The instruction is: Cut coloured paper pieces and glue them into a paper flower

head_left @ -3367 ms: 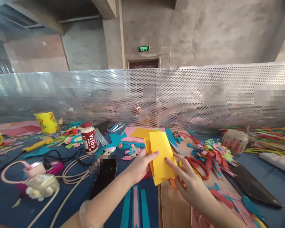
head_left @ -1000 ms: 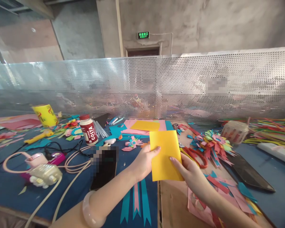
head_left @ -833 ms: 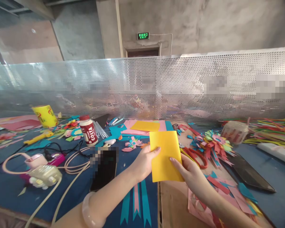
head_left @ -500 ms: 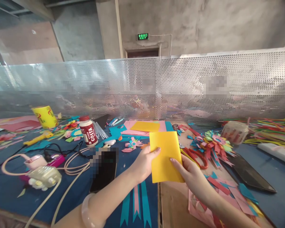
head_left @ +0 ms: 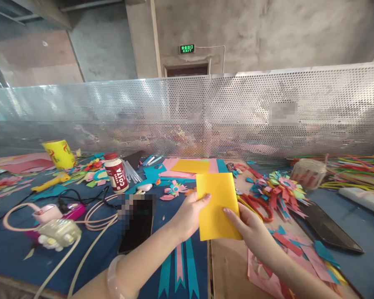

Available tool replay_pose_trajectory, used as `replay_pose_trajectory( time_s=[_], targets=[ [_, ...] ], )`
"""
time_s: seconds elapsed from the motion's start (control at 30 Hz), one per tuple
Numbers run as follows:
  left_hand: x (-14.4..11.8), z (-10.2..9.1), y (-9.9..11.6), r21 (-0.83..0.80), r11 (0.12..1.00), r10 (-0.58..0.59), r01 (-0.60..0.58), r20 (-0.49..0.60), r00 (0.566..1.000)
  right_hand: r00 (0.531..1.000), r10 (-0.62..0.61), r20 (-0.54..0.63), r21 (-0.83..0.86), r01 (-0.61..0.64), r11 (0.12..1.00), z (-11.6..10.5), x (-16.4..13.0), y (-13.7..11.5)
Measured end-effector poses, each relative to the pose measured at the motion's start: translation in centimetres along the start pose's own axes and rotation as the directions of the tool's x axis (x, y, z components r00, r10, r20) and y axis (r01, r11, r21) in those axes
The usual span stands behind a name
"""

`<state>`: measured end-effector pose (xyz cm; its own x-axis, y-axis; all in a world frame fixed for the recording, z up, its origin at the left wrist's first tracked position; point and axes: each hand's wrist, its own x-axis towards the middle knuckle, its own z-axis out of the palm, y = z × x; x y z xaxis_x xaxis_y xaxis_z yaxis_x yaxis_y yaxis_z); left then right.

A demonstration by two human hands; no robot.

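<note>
A yellow sheet of paper is held up over the middle of the table. My left hand grips its left edge, thumb on the front and fingers behind. On the right edge, my right hand pinches it the same way, with its fingers partly hidden. Behind my right hand lie red-handled scissors. Blue and pink paper ribbons with notched ends lie below the sheet. Farther back is a stack of pink and blue paper with a yellow sheet on top.
Left of my arm are a dark phone, a Costa bottle, a yellow glue gun, cables and a yellow tape roll. To the right are a paper flower, scraps, another phone and a plastic cup. A perforated metal screen stands behind.
Almost nothing differs. Both hands keep their hold on the yellow paper, and the view has shifted very slightly.
</note>
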<state>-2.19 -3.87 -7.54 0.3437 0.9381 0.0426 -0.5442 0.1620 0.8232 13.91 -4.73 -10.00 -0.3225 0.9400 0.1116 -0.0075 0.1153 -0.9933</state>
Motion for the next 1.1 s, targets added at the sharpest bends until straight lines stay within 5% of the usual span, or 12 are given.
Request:
replay_pose_trajectory(
  time_s=[1.1],
  targets=[
    [0.02,-0.07,-0.05,-0.003,1.0,-0.001,0.001,0.015,1.0,1.0,-0.011,-0.027,-0.001,0.011,1.0,0.21,0.0,-0.15]
  ],
)
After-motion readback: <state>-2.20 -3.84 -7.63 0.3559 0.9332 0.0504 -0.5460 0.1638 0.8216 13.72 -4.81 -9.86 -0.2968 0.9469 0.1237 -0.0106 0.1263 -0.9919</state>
